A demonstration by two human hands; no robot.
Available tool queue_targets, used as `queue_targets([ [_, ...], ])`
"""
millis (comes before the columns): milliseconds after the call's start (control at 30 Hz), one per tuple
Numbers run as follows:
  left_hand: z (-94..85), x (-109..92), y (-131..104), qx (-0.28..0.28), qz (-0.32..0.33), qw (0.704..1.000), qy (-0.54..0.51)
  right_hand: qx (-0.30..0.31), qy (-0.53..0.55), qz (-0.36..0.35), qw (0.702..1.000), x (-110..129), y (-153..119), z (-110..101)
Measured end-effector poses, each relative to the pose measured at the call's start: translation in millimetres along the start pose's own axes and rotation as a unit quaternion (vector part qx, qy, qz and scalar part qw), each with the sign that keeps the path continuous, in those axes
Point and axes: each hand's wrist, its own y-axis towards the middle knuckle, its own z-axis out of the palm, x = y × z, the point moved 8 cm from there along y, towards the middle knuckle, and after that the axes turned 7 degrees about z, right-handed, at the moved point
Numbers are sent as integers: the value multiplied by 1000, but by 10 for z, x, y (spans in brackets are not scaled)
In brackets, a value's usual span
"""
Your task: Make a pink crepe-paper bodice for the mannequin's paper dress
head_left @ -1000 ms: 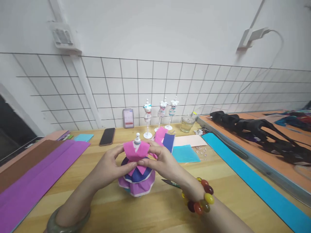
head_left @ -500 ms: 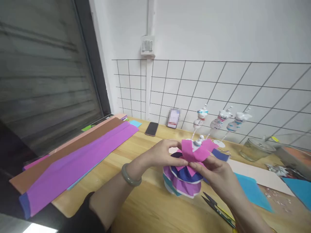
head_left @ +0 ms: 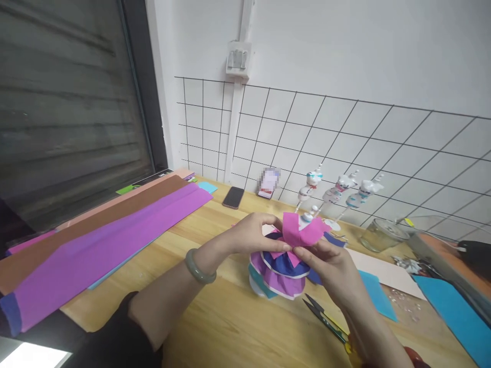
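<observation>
A small white dress form [head_left: 308,216] stands on the table, wearing a layered paper skirt [head_left: 284,281] in navy, purple and teal with white edges. Pink paper [head_left: 303,231] wraps around its upper part. My left hand [head_left: 259,236] pinches the pink paper at the waist from the left, thumb across the front. From the right, my right hand [head_left: 326,260] pinches it too, its thumb beside the left one. Some fingers of both hands are hidden behind the paper. Black-bladed scissors [head_left: 326,318] with yellow handles lie near my right wrist.
Long purple [head_left: 115,245] and brown paper lie at the left. A phone [head_left: 233,198] lies behind my left hand; another leans near the wall grid. Three small decorated forms [head_left: 339,188] stand behind. At the right are a glass jar [head_left: 383,234], blue sheets [head_left: 452,312] and small beads.
The camera view has shifted and tilted, so the scene sits further left. The pink paper's right flap now stands closer around the form. Both hands keep their pinch at the waist.
</observation>
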Motion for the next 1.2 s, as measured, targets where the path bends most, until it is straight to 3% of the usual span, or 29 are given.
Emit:
queue_targets([
  [400, 25, 42, 21, -15, 14, 1000, -1, 61, 56, -15, 996, 85, 2, 85],
  [567, 43, 23, 33, -35, 12, 999, 3, 22, 22, -15, 999, -3, 27, 0],
  [800, 31, -35, 37, -13, 21, 999, -23, 25, 1, -40, 999, 47, 35, 1],
  [1200, 6, -24, 56, -52, 17, 998, 15, -9, 0, -100, 995, 55, 48, 31],
])
